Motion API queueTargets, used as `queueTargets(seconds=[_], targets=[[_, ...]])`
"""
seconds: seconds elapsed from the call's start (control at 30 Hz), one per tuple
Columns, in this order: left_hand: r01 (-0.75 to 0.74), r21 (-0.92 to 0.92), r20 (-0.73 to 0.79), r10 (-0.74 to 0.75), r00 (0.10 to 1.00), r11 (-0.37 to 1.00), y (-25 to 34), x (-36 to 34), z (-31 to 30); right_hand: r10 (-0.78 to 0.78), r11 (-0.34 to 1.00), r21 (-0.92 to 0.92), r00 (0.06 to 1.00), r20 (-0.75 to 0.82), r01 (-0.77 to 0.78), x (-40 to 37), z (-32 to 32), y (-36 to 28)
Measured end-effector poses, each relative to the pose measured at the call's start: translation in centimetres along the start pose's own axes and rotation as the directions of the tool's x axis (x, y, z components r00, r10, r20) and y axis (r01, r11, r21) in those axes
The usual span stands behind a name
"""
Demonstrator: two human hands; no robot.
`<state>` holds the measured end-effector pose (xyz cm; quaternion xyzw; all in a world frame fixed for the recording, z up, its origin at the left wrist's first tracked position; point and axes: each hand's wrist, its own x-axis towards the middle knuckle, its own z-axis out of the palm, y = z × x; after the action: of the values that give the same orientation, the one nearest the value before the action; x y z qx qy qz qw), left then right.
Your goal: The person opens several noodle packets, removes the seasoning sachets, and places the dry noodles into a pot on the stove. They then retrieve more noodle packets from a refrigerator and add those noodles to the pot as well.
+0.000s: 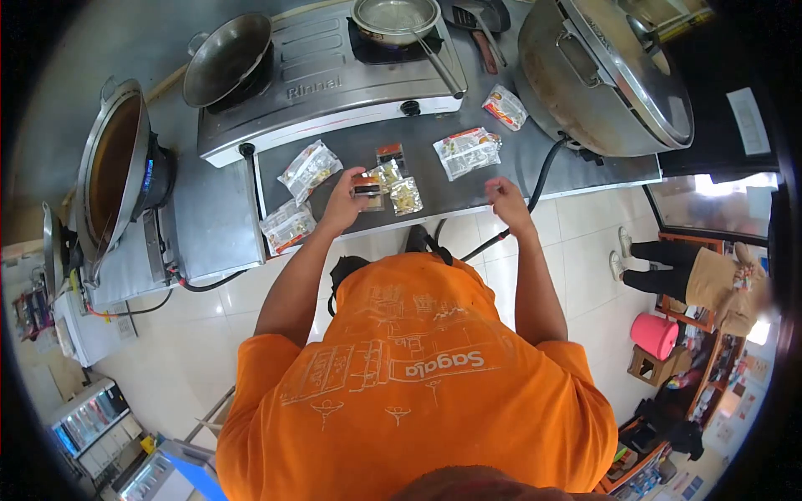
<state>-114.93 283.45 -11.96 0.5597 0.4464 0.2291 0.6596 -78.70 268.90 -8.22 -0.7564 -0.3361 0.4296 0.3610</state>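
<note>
My left hand (344, 202) is at the counter's front edge, with its fingers closed at a small dark-and-orange sachet (365, 185). Beside it lie another dark sachet (389, 155) and small silver sachets with yellowish contents, one of them a square silver sachet (406, 196). My right hand (507, 200) hovers near the edge, fingers loosely curled and apart, with nothing visible in them. Closest to it is a pile of silver-and-orange packets (468, 152). To the left of my left hand rest two larger silver packets, an upper packet (310, 171) and a lower packet (288, 225).
Behind the packets stands a two-burner gas stove (326, 92) with a wok (229, 60) and a handled pan (397, 18). A large lidded pot (585, 79) is at right, a wide pan (115, 167) at left. A black hose (545, 175) crosses the edge. A person (710, 275) stands farther right.
</note>
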Motion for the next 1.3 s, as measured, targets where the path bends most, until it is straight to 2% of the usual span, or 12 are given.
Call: queueTargets(seconds=[0.13,0.17,0.27,0.47,0.57,0.67,0.73,0.77,0.9,1.1,1.2,1.3], targets=[[-0.099,0.027,-0.098,0.101,0.990,0.995,-1.1,-0.4,1.3,-0.141,0.970,-0.214,0.983,-0.117,0.113,5.9,-2.4,-0.4],[-0.053,0.243,-0.232,0.111,0.966,0.969,-0.3,-0.9,1.9,-0.220,0.940,-0.301,0.961,-0.166,0.163,7.2,-2.7,-0.4],[-0.155,0.758,-0.328,0.575,0.750,0.634,0.6,-1.0,2.1,-0.416,0.846,-0.442,0.887,-0.197,0.299,11.7,-2.4,2.0],[-0.249,0.604,-0.205,0.449,0.870,0.757,3.6,1.1,6.7,-0.033,0.895,-0.445,0.988,-0.150,-0.038,12.7,-0.7,1.9],[-0.376,0.685,0.021,0.500,0.866,0.624,5.8,2.9,10.1,-0.161,0.937,-0.330,0.981,-0.105,0.118,11.2,-0.6,1.2],[-0.440,0.714,0.204,0.440,0.875,0.544,7.9,4.8,13.5,-0.381,0.855,-0.419,0.918,-0.107,0.306,9.8,-0.1,1.1],[-0.443,0.772,0.271,0.394,0.878,0.456,8.3,6.4,15.0,-0.419,0.898,-0.223,0.892,-0.169,0.379,7.3,0.9,-0.4],[-0.397,0.803,0.267,0.326,0.907,0.445,8.4,7.2,15.5,-0.447,0.891,-0.179,0.877,-0.178,0.418,6.1,1.2,-1.2],[-0.508,0.735,0.295,0.463,0.836,0.449,7.4,9.3,17.0,-0.616,0.782,-0.178,0.783,-0.081,0.597,2.9,0.6,-3.4],[-0.580,0.543,0.171,0.597,0.784,0.607,7.1,8.4,19.8,-0.479,0.874,0.087,0.878,-0.017,0.478,1.0,-2.2,-5.8],[-0.524,0.539,0.127,0.551,0.825,0.660,8.3,7.4,19.9,-0.230,0.858,0.466,0.973,-0.027,0.216,1.1,-2.1,-6.5],[-0.490,0.549,0.110,0.522,0.846,0.677,8.7,6.2,18.5,-0.295,0.871,0.354,0.939,-0.179,0.341,2.5,-0.9,-5.8]])
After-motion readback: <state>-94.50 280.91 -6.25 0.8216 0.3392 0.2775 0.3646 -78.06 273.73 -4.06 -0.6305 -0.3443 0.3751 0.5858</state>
